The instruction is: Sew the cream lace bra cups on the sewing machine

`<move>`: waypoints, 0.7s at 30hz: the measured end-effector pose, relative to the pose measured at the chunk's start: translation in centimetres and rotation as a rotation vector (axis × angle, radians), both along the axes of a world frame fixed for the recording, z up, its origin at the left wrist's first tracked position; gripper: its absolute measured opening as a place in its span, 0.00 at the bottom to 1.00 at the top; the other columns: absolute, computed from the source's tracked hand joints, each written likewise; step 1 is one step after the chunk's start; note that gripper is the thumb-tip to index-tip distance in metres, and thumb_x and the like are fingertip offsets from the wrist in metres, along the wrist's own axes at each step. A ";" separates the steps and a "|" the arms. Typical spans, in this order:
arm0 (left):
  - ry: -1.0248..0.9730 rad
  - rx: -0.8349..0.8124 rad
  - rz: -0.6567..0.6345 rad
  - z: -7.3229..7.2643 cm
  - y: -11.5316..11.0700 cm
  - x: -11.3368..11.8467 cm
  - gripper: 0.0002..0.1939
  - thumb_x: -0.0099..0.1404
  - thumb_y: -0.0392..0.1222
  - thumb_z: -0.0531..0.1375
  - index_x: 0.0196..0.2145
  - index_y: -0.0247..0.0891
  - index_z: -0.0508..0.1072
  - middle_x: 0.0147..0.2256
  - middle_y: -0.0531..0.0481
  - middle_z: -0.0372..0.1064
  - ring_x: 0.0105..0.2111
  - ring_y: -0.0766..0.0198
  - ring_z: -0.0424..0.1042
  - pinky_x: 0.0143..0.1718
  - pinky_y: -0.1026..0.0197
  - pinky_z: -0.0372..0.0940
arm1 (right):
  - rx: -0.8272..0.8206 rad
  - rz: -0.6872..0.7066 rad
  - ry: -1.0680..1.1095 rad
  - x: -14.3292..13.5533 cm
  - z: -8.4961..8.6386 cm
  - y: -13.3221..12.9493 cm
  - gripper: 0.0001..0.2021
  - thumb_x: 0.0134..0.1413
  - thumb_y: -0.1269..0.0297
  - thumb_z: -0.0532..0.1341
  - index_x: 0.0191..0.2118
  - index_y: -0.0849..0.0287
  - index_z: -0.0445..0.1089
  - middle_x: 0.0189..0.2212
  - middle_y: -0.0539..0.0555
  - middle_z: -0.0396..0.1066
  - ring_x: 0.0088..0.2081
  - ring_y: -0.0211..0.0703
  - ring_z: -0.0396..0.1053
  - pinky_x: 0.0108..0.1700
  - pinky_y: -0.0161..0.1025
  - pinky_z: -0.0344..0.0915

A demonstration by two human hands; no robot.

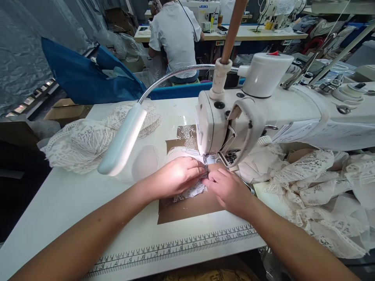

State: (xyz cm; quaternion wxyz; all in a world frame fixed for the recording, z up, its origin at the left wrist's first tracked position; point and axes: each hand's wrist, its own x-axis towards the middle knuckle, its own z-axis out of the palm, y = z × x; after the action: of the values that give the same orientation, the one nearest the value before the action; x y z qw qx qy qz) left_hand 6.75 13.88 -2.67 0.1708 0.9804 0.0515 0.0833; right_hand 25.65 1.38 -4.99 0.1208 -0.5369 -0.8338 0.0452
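White lace piece (190, 192) lies on the sewing table (131, 230), just below the needle area of a white sewing machine (211, 121), partly covered by the person's hands. The left hand (182, 175) rests over it from the left, its fingers pressed together and bent, tips pointing toward the needle area; whether the thumb pinches the lace from below cannot be told. The right hand (230, 189) is at the piece's right edge, its fingers curled in and the index finger reaching toward the left fingertips; whether it pinches the fabric is also unclear. Under the hands is a brown patch (187, 212) on the tabletop, and a printed ruler scale (181, 249) runs along the near edge. A lamp (123, 140) on a bendable metal neck slants over the table, left of the machine. Behind the lamp is a heap of cream lace (82, 140), and a larger lace pile (319, 195) spreads at the right, below the machine's arm. Papers (299, 130) are attached to that arm. Farther off, a co-worker in a white shirt (175, 39) sits facing away at another table (243, 35).
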 end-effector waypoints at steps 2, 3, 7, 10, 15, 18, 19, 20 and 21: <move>0.009 0.078 0.004 -0.6 -0.1 0.2 0.15 0.71 0.38 0.51 0.52 0.34 0.70 0.44 0.39 0.72 0.43 0.56 0.70 0.45 0.53 0.65 | -0.007 0.009 0.010 0.1 0.0 0.0 0.15 0.45 0.82 0.52 0.36 0.59 0.69 0.30 0.51 0.63 0.31 0.40 0.53 0.36 0.38 0.49; 0.016 0.109 0.005 -0.9 -0.2 0.2 0.15 0.72 0.37 0.50 0.52 0.34 0.70 0.45 0.39 0.72 0.43 0.56 0.69 0.44 0.53 0.65 | -0.009 0.014 0.017 0.2 -0.1 0.0 0.16 0.45 0.82 0.52 0.37 0.58 0.69 0.31 0.51 0.63 0.31 0.40 0.54 0.36 0.37 0.49; -0.013 0.165 -0.044 -1.8 -0.1 -0.2 0.15 0.72 0.36 0.49 0.51 0.35 0.72 0.51 0.40 0.70 0.46 0.54 0.69 0.45 0.52 0.64 | -0.002 0.021 0.070 0.4 -0.3 0.0 0.18 0.47 0.82 0.52 0.39 0.57 0.71 0.31 0.51 0.64 0.31 0.40 0.54 0.34 0.37 0.50; -0.038 0.163 -0.059 -2.4 0.1 -0.6 0.16 0.72 0.35 0.50 0.52 0.36 0.71 0.55 0.41 0.67 0.48 0.53 0.68 0.46 0.51 0.64 | 0.048 -0.021 0.123 0.4 -0.5 0.2 0.18 0.50 0.81 0.52 0.42 0.58 0.72 0.31 0.52 0.67 0.31 0.40 0.56 0.33 0.36 0.51; -0.058 0.100 -0.034 -2.8 0.0 -0.7 0.17 0.71 0.34 0.50 0.54 0.38 0.70 0.56 0.41 0.66 0.49 0.53 0.68 0.47 0.50 0.65 | 0.047 -0.143 0.091 0.2 -0.6 0.7 0.20 0.53 0.79 0.51 0.48 0.60 0.70 0.34 0.55 0.67 0.34 0.42 0.61 0.32 0.37 0.55; -0.082 0.071 -0.018 -3.0 -0.2 -0.8 0.18 0.71 0.34 0.50 0.56 0.38 0.69 0.56 0.40 0.66 0.50 0.53 0.68 0.48 0.49 0.65 | 0.043 -0.156 -0.001 -0.1 -0.3 0.8 0.19 0.52 0.79 0.51 0.47 0.60 0.71 0.33 0.56 0.66 0.34 0.43 0.60 0.31 0.37 0.54; -0.089 0.063 -0.012 -3.0 -0.2 -0.9 0.18 0.71 0.35 0.50 0.56 0.38 0.68 0.55 0.40 0.67 0.50 0.53 0.68 0.48 0.50 0.65 | 0.046 -0.162 -0.028 -0.2 -0.2 0.8 0.19 0.51 0.79 0.52 0.46 0.59 0.71 0.32 0.56 0.66 0.34 0.44 0.60 0.31 0.37 0.54; -0.092 0.057 -0.005 -3.0 -0.2 -0.9 0.18 0.71 0.36 0.51 0.57 0.37 0.67 0.55 0.40 0.67 0.50 0.53 0.68 0.49 0.50 0.65 | 0.047 -0.166 -0.051 -0.3 -0.1 0.8 0.19 0.51 0.79 0.52 0.46 0.59 0.72 0.32 0.56 0.66 0.33 0.44 0.60 0.31 0.37 0.54; -0.090 0.052 0.001 -3.0 -0.2 -0.9 0.19 0.71 0.37 0.52 0.57 0.36 0.67 0.55 0.40 0.67 0.50 0.53 0.68 0.49 0.50 0.65 | 0.047 -0.171 -0.070 -0.3 0.0 0.8 0.19 0.51 0.79 0.52 0.45 0.59 0.72 0.31 0.56 0.66 0.33 0.44 0.60 0.31 0.37 0.54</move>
State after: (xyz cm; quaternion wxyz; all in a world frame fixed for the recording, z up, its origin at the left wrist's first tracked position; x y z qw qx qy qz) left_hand 5.84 13.64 -5.63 0.1473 0.9798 0.0420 0.1289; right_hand 25.30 2.15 -5.00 0.1077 -0.6043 -0.7894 -0.0037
